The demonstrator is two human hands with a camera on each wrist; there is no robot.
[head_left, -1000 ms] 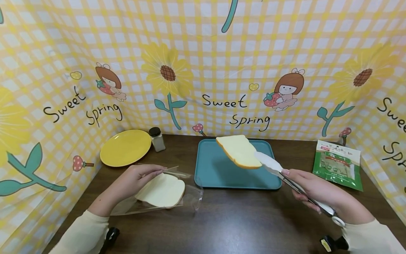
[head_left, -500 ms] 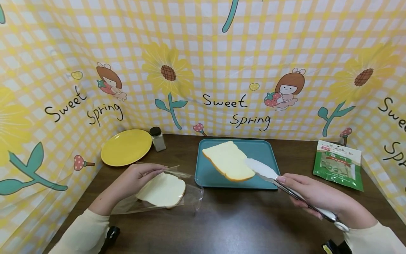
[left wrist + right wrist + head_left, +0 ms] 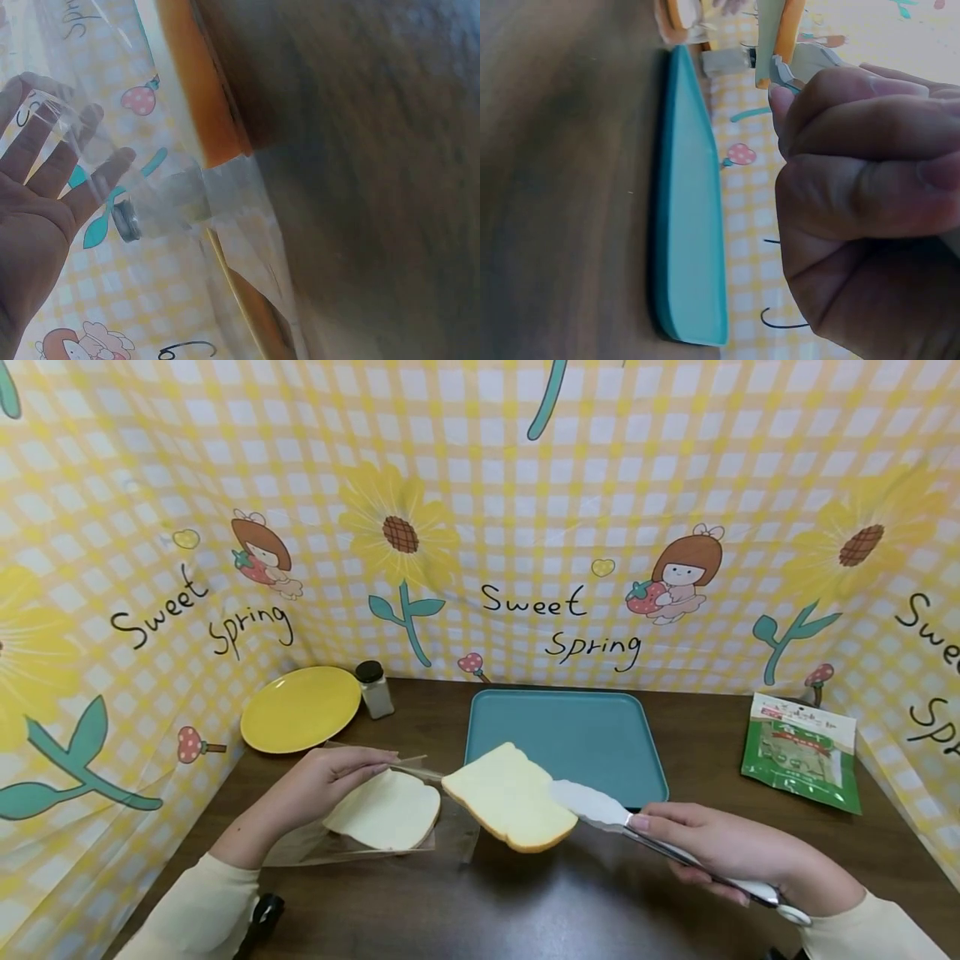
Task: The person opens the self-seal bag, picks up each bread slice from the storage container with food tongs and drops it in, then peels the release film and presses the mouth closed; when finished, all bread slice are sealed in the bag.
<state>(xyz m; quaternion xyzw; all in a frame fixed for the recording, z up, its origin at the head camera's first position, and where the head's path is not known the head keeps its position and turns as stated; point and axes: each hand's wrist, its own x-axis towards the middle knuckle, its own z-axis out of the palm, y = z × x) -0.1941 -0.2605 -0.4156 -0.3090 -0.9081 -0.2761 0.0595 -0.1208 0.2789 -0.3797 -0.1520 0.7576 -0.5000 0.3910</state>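
My left hand [image 3: 330, 777] holds up the top film of a clear plastic bag [image 3: 450, 827] lying on the table, keeping its mouth open toward the right. One bread slice [image 3: 384, 811] lies inside it. My right hand [image 3: 705, 843] grips white-tipped tongs [image 3: 592, 803] that pinch a second bread slice [image 3: 508, 795], held level just above the table at the bag's mouth. The left wrist view shows my left hand [image 3: 45, 195] through the plastic film [image 3: 225, 195]. In the right wrist view my right hand [image 3: 855, 195] fills the right side, with the tongs [image 3: 784, 73] and slice [image 3: 778, 30] beyond.
A teal tray [image 3: 570, 735] lies behind the held slice, seen edge-on as the tray [image 3: 690, 225] in the right wrist view. A yellow plate [image 3: 300, 708] and a small shaker [image 3: 372, 689] stand back left. A green packet [image 3: 798, 752] lies at the right. Patterned cloth walls surround the dark table [image 3: 525, 902].
The tongs carried the bread slice from above the tray down and left to the bag's mouth. The left hand and bag have stayed put.
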